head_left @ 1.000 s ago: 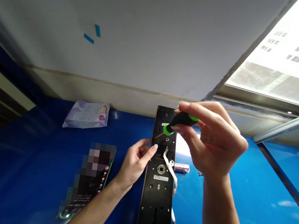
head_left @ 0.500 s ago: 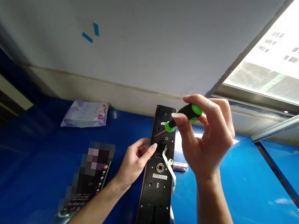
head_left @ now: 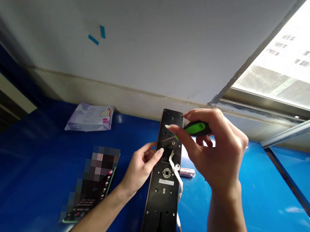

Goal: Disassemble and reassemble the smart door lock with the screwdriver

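A long black panel [head_left: 163, 201], which looks like a door lock's back plate, lies lengthwise on the blue table, with screw holes and a square-holed metal spindle socket [head_left: 166, 173]. My left hand [head_left: 141, 165] grips its left edge, thumb on top and fingers at the side. Over the panel's upper part, my right hand [head_left: 217, 145] is closed around a green and black screwdriver [head_left: 196, 128]. The driver's thin shaft slants down left, its tip close to the panel's left edge; contact is hard to make out. A white-sleeved cable [head_left: 178, 176] comes out of the panel's opening.
A phone [head_left: 93, 188] with a lit, partly blurred screen lies to the left. Behind it is a pale purple packet [head_left: 90, 118] by the wall. A small wrapped cylinder [head_left: 187, 173] sits right of the panel. A metal frame [head_left: 303, 125] stands at the far right.
My right hand has turned and lowered slightly, rolling the screwdriver so more of its green side shows and tilting its handle flatter. My left hand keeps its grip on the panel.
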A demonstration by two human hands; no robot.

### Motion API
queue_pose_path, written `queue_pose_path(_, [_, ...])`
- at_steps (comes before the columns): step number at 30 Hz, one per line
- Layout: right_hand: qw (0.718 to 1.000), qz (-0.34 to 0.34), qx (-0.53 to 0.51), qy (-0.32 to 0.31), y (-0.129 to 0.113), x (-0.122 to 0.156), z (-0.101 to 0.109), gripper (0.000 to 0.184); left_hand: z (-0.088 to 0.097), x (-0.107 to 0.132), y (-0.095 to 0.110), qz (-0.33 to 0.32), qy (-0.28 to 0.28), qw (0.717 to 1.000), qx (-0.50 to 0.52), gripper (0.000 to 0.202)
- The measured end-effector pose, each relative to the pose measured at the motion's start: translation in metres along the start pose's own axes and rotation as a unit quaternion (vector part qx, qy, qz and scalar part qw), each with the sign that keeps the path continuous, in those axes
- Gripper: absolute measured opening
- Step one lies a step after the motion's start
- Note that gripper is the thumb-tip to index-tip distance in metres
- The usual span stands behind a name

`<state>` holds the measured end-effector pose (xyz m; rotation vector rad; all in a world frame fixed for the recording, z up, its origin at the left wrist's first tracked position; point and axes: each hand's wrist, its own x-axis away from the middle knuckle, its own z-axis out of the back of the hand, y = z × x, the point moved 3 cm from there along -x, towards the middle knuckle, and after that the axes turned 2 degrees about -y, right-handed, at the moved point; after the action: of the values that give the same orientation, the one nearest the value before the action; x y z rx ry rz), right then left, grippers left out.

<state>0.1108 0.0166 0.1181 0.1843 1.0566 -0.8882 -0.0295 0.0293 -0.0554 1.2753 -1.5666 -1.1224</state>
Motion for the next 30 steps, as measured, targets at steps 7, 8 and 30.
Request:
queue_pose_path(7, [0.999,0.016,-0.023,-0.030,0.000,0.003,0.001,0.036,0.000,0.000,0.002,-0.003,-0.002,1.000,0.003,0.046])
queue_pose_path(8, [0.999,0.016,-0.016,-0.023,0.000,0.003,0.002,0.030,-0.001,0.000,0.002,-0.001,-0.004,1.000,0.002,0.045])
queue_pose_path(30, [0.997,0.029,-0.043,-0.064,-0.001,0.004,0.005,0.036,-0.001,0.007,0.016,-0.118,0.046,0.977,-0.172,0.029])
